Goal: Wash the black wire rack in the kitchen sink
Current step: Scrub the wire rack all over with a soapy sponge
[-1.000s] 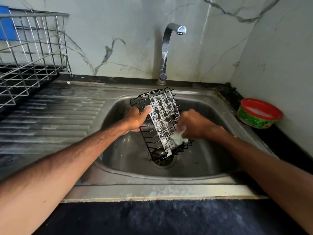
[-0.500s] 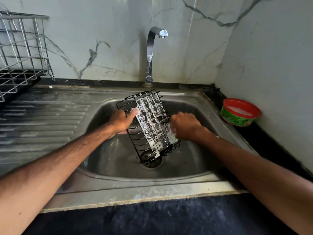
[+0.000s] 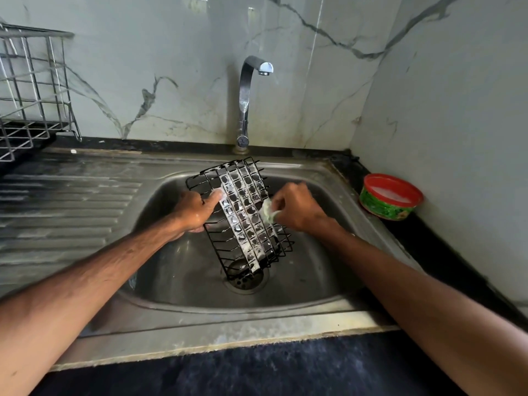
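Head view: black wire rack (image 3: 243, 218) tilted on end in sink (image 3: 171, 275), lower end over drain, mesh coated in suds. Left hand (image 3: 197, 210) grips left side, thumb pressed on top face. Right hand (image 3: 295, 205) fingers curled, pinching scrub pad (image 3: 268, 212) against right edge. Change: pad near rack's lower end second ago, now mid-height, so stroke is working upward. Tap (image 3: 245, 101) dry; soaping stage, rinse not yet done.

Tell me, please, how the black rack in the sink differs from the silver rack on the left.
The black wire rack is foamy; the silver rack is bare. The black wire rack leans tilted, gripped by the left hand; the silver rack stands upright, untouched. Both are wire grids.
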Demonstrator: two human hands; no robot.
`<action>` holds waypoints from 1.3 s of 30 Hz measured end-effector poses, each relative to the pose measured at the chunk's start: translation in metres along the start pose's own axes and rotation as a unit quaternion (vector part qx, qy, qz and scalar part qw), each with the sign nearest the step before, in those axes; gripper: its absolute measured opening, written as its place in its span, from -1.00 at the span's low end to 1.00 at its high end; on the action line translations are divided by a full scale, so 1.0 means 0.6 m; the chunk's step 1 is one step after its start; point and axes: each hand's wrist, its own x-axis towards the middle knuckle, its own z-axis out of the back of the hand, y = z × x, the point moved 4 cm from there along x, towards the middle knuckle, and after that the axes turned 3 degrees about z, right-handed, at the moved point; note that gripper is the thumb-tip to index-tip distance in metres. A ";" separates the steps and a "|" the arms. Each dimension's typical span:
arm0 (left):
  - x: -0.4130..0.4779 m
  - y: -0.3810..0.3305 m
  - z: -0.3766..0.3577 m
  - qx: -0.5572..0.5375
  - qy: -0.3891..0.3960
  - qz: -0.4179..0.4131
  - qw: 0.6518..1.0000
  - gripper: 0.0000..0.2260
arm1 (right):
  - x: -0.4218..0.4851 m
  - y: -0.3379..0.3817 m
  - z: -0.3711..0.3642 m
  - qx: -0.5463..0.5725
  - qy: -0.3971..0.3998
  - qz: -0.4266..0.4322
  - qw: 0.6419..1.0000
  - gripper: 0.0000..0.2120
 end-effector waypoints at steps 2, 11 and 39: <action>0.000 0.001 0.000 0.003 -0.003 0.002 1.000 -0.45 | -0.014 -0.010 -0.012 -0.091 0.075 -0.013 0.993 -0.85; 0.015 0.014 0.003 0.016 -0.026 -0.013 0.999 -0.39 | -0.053 0.003 -0.070 -0.246 0.269 0.046 0.930 -0.85; 0.019 0.021 0.005 0.022 -0.025 0.002 0.999 -0.37 | -0.029 -0.047 -0.017 -0.132 0.112 -0.096 0.980 -0.73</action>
